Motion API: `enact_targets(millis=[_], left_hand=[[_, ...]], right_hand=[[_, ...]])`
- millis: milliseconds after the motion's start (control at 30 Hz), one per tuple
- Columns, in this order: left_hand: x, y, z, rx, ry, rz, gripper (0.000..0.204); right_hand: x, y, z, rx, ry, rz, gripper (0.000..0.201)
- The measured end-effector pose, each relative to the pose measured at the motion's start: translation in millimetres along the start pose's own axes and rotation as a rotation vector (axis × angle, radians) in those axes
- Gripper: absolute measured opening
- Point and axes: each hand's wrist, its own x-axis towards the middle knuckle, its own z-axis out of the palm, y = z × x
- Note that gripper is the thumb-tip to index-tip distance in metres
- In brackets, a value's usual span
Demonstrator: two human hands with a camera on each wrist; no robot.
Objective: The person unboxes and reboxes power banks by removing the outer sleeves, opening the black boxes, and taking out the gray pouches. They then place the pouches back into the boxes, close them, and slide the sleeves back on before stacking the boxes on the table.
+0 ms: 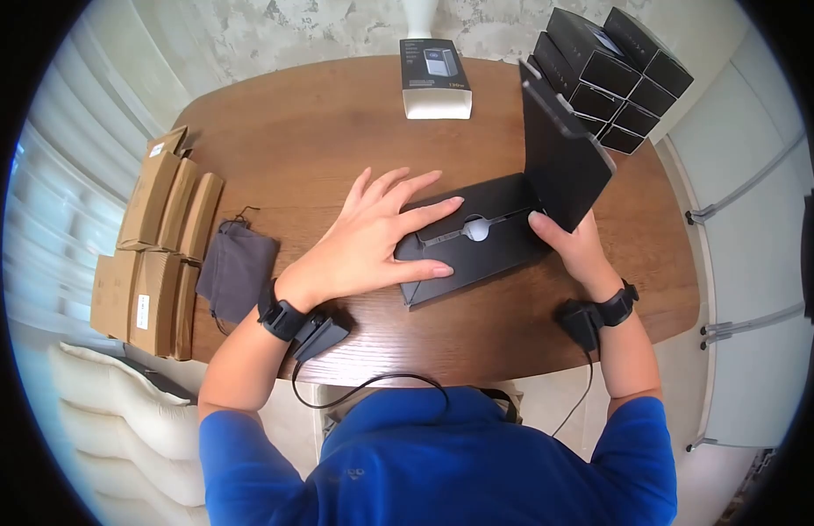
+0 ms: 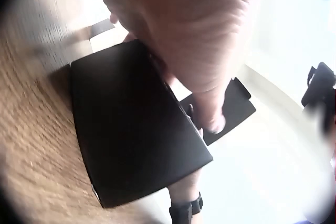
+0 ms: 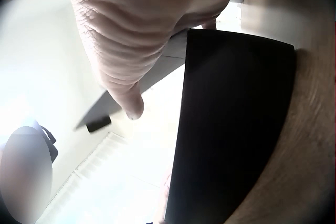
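A black cardboard box (image 1: 499,254) lies at a slant on the table before me, its hinged lid (image 1: 565,145) standing up at the right end. Through a round cutout in the black inner panel, something pale (image 1: 476,230) shows. My left hand (image 1: 359,237) spreads over the box's left end, with straight index finger and thumb touching the top. At the lid end, my right hand (image 1: 582,250) holds the box, its thumb over the top near the hinge and its other fingers hidden behind the lid. The box's dark side (image 2: 131,124) fills much of the left wrist view.
A printed box sleeve with a white open end (image 1: 438,103) stands at the back. Several black boxes (image 1: 613,79) are stacked at the back right. Brown cartons (image 1: 153,250) and a grey drawstring pouch (image 1: 239,267) sit at the left. Cables run from both wrist cameras.
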Motion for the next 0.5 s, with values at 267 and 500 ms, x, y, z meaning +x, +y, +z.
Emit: enact_targets(millis=[267,500], left_hand=[[-10,-34,21,-0.738,0.089,-0.087,0.083],[-8,-45,16,-1.094,-0.115,-0.161,0.076]], right_hand=[[6,-14,6,-0.384,-0.304,-0.258,0.069],[4,-27,6,-0.453,-0.256,-0.303,0.068]])
